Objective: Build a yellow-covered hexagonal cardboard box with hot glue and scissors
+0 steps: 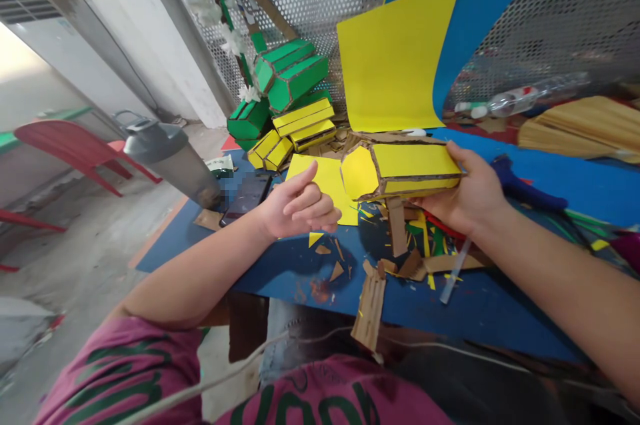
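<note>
My right hand (pixel 475 188) grips the far end of a yellow faceted cardboard box (pixel 417 165), its fingers underneath and thumb at the end. Brown cardboard edges show along the box's seams, and its flat yellow end faces left. Just left of the box, my left hand (pixel 303 205) hovers with its thumb stretched out and fingers loosely bent, nothing visible in it. Under both lies a flat yellow sheet (pixel 320 175). Below my right hand are a translucent stick (pixel 455 273) and cardboard scraps (pixel 397 228).
Green cardboard boxes (pixel 295 75) and smaller yellow boxes (pixel 305 121) stack at the back. Yellow sheet (pixel 395 61) and blue sheet lean on the perforated metal panel. A grey shaker bottle (pixel 165 155) stands left; a dark blue tool (pixel 530 188) and a plastic bottle (pixel 520 101) lie right.
</note>
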The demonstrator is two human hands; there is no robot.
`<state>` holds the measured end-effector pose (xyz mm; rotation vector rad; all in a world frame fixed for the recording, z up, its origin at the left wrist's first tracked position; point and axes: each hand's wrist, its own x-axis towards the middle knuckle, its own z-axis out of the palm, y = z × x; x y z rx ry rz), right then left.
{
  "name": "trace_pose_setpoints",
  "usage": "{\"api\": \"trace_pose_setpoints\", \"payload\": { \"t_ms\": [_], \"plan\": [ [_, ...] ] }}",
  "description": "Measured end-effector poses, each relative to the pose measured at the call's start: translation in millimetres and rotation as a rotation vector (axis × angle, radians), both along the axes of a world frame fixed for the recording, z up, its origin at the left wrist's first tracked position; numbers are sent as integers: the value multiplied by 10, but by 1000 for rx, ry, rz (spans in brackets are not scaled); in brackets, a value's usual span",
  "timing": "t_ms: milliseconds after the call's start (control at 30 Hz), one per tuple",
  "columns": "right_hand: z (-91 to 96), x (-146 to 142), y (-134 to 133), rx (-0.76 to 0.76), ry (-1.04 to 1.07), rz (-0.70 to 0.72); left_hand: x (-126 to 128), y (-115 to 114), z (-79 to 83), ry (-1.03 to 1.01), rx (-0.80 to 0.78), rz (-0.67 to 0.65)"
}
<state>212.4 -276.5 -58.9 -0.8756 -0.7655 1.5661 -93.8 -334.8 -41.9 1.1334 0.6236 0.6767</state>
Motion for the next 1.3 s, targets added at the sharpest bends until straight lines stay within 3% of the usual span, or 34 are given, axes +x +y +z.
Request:
{"api": "trace_pose_setpoints", "payload": {
  "t_ms": [200,500,667,867,1033,1300],
  "plan": [
    [15,-17,-16,1,-25,-1,3,-23,30,26,51,-89],
    [26,-32,-44,17,-51,14,55,-63,77,-2,74,-14],
    [69,-34,-60,5,-48,31,83,-43,14,259,251,192],
    [54,-12,-50,-4,-55,32,79,-5,-43,455,608,210],
    [42,-10,-51,20,-48,-17,106,-25,-113,436,698,251],
    [-1,-13,-15,54,-70,-78,87,-47,-60,531,762,156]
  ]
}}
